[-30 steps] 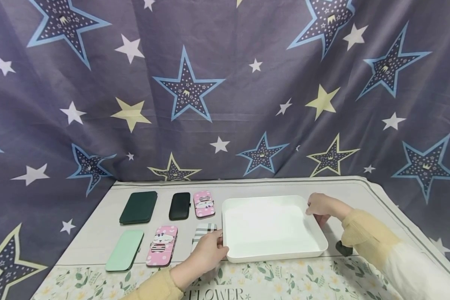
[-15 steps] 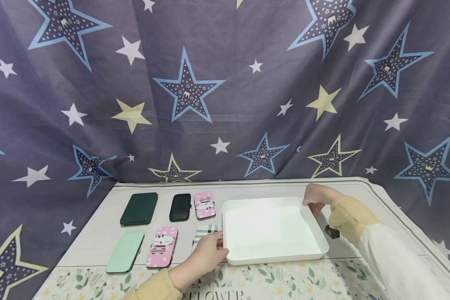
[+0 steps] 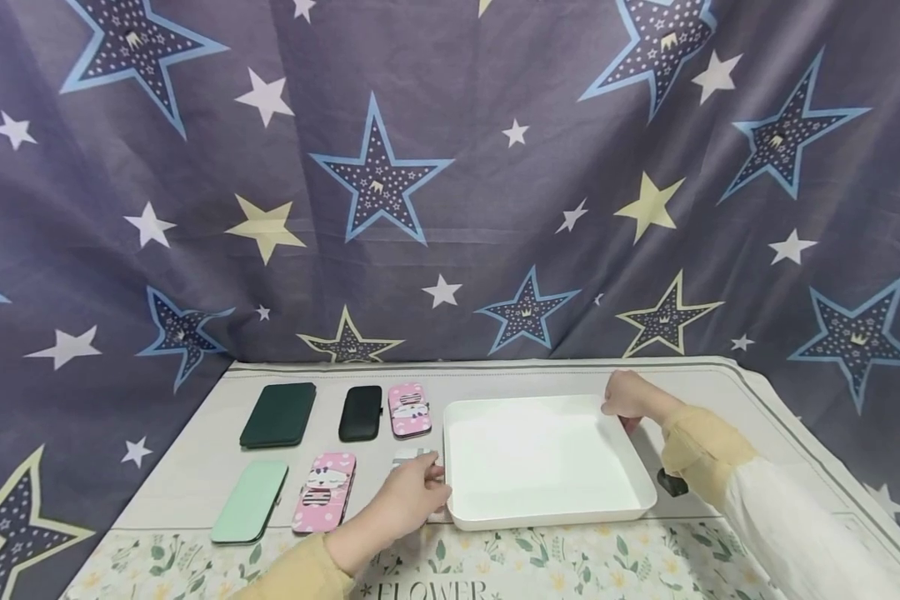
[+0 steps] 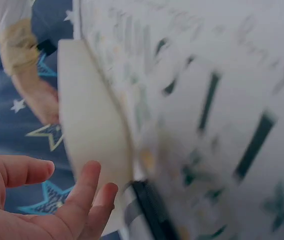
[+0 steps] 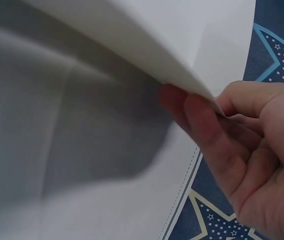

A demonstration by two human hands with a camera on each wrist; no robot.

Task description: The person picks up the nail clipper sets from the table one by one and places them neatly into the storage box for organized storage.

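A shallow white rectangular tray [image 3: 547, 460] lies on the table's right half. My right hand [image 3: 630, 397] pinches its right side near the far corner; in the right wrist view the thumb is above the rim and the fingers [image 5: 204, 120] are curled under it. At the tray's left side is my left hand [image 3: 411, 500], holding nothing. In the left wrist view its fingers [image 4: 84, 192] are spread and loosely bent beside the tray wall [image 4: 94, 120]. A grey-and-white plaid case [image 3: 412, 457] is partly hidden behind the left hand.
Several flat cases lie left of the tray: dark green [image 3: 278, 415], black [image 3: 360, 413], small pink with a cat [image 3: 408, 410], larger pink with a cat [image 3: 325, 492] and mint green [image 3: 250, 502]. A star-patterned curtain [image 3: 450, 192] hangs behind the table.
My right hand has slid along the tray's right side toward the far corner. My left fingers have come off the tray's left rim and moved slightly left. The tray has barely moved.
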